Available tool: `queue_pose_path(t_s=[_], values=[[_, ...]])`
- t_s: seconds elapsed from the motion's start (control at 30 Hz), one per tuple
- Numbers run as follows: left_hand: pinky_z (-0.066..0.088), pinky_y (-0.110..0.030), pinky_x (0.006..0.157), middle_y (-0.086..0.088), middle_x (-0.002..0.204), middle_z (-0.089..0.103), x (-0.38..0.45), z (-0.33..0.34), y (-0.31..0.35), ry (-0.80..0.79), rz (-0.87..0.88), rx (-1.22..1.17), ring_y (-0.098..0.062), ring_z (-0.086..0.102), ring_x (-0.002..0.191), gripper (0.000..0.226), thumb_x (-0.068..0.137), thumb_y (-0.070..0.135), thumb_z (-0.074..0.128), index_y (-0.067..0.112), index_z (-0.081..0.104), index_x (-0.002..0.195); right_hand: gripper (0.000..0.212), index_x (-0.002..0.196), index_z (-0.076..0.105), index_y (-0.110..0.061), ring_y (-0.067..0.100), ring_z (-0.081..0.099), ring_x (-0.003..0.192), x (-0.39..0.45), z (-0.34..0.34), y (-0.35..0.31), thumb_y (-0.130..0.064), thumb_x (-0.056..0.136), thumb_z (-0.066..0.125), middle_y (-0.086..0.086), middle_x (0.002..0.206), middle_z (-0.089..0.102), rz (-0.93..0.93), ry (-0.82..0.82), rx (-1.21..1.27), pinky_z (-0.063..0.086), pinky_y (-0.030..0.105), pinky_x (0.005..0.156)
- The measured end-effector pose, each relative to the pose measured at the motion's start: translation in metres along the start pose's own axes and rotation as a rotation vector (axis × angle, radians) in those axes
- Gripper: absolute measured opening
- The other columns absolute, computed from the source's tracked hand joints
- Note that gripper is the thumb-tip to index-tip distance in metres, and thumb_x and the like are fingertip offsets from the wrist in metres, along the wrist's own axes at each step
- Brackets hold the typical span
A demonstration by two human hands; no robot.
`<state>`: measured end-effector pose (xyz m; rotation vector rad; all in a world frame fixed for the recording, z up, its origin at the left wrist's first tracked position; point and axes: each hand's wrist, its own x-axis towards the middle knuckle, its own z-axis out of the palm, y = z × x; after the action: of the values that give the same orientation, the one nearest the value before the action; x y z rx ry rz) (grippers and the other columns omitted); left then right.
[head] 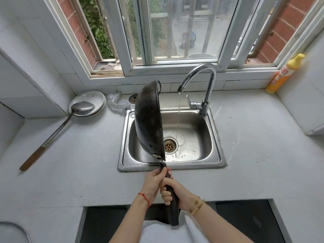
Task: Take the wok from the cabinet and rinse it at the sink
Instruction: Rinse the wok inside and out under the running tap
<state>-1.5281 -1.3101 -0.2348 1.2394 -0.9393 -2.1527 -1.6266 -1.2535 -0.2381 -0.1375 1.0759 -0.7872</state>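
Observation:
The black wok (148,118) stands tipped on its edge over the left half of the steel sink (216,137), its dark underside facing left. Both hands hold its long black handle at the sink's near rim. My left hand (154,183) grips the handle closer to the wok. My right hand (172,192) grips it just behind, nearer to me. The chrome faucet (205,81) runs a thin stream of water into the basin to the right of the wok; the stream does not touch the wok.
White plates (98,100) with a long metal spatula (57,130) lie on the counter at the left. A steel scourer (116,104) sits behind the sink's left corner. A yellow detergent bottle (284,74) stands at the back right.

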Motion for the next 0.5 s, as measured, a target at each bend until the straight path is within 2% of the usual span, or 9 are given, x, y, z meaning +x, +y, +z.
queue_pose_path(t_s=[0.1, 0.17, 0.23, 0.4, 0.5], values=[[0.054, -0.034, 0.075, -0.011, 0.080, 0.062, 0.002, 0.004, -0.005, 0.013, 0.000, 0.018, -0.021, 0.061, 0.072, 0.015, 0.096, 0.011, 0.056, -0.001, 0.064, 0.097, 0.023, 0.066, 0.054, -0.013, 0.014, 0.047, 0.037, -0.006, 0.003, 0.010, -0.021, 0.087, 0.060, 0.001, 0.044, 0.048, -0.123, 0.324, -0.215, 0.045, 0.023, 0.041], [0.057, -0.033, 0.074, -0.010, 0.078, 0.064, 0.003, 0.007, -0.006, 0.010, 0.001, 0.025, -0.022, 0.062, 0.071, 0.014, 0.095, 0.011, 0.057, -0.001, 0.065, 0.096, 0.026, 0.068, 0.060, -0.015, 0.015, 0.053, 0.041, -0.005, 0.008, 0.023, -0.031, 0.088, 0.063, -0.002, 0.046, 0.052, -0.294, 0.578, -0.354, 0.047, 0.025, 0.044], [0.058, -0.032, 0.076, -0.007, 0.075, 0.066, 0.003, 0.011, -0.006, 0.008, 0.014, 0.051, -0.020, 0.064, 0.069, 0.013, 0.094, 0.012, 0.060, 0.001, 0.066, 0.093, 0.030, 0.065, 0.062, -0.019, 0.015, 0.057, 0.050, -0.003, 0.012, 0.027, -0.036, 0.089, 0.063, -0.005, 0.049, 0.054, -0.403, 0.714, -0.441, 0.047, 0.026, 0.049], [0.056, -0.035, 0.081, -0.006, 0.072, 0.068, 0.006, 0.012, -0.014, 0.017, 0.035, 0.131, -0.020, 0.065, 0.072, 0.013, 0.093, 0.014, 0.062, 0.001, 0.066, 0.091, 0.032, 0.063, 0.060, -0.019, 0.009, 0.055, 0.041, -0.002, 0.005, 0.028, -0.036, 0.091, 0.063, -0.003, 0.050, 0.054, -0.412, 0.686, -0.429, 0.044, 0.021, 0.037], [0.057, -0.030, 0.075, -0.009, 0.076, 0.069, 0.008, 0.009, -0.018, 0.053, 0.041, 0.138, -0.020, 0.067, 0.073, 0.015, 0.092, 0.014, 0.065, 0.000, 0.066, 0.094, 0.031, 0.067, 0.059, -0.015, 0.010, 0.050, 0.034, -0.002, 0.000, 0.027, -0.035, 0.089, 0.063, 0.001, 0.049, 0.050, -0.362, 0.621, -0.395, 0.043, 0.022, 0.036]])
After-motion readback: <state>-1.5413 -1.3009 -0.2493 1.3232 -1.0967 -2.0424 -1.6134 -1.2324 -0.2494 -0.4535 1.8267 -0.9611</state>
